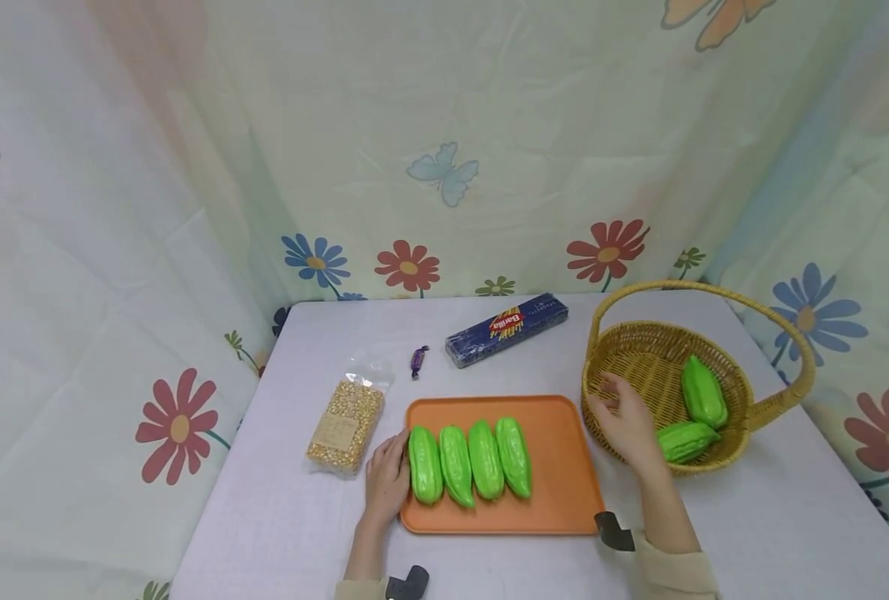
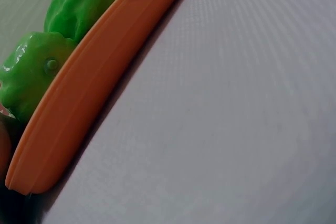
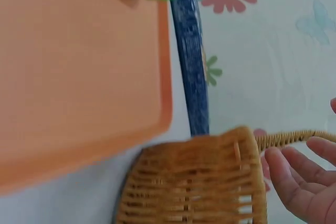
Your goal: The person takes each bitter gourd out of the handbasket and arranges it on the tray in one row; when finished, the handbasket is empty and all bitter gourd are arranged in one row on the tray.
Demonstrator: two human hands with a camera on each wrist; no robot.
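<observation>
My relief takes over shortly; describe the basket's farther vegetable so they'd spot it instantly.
On the white table, right of the orange tray, stands a wicker basket. Inside, the farther green vegetable points toward the back curtain, whereas its equally green neighbour lies crosswise.

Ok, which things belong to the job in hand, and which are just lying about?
Likely in the job:
orange tray, left hand at its edge
four green vegetables on it
wicker basket, right hand over it
two green vegetables inside

Apparently lying about:
bag of kernels
purple candy
blue Barilla pack

The blue package [image 1: 507,330] reads "Barilla".
</observation>
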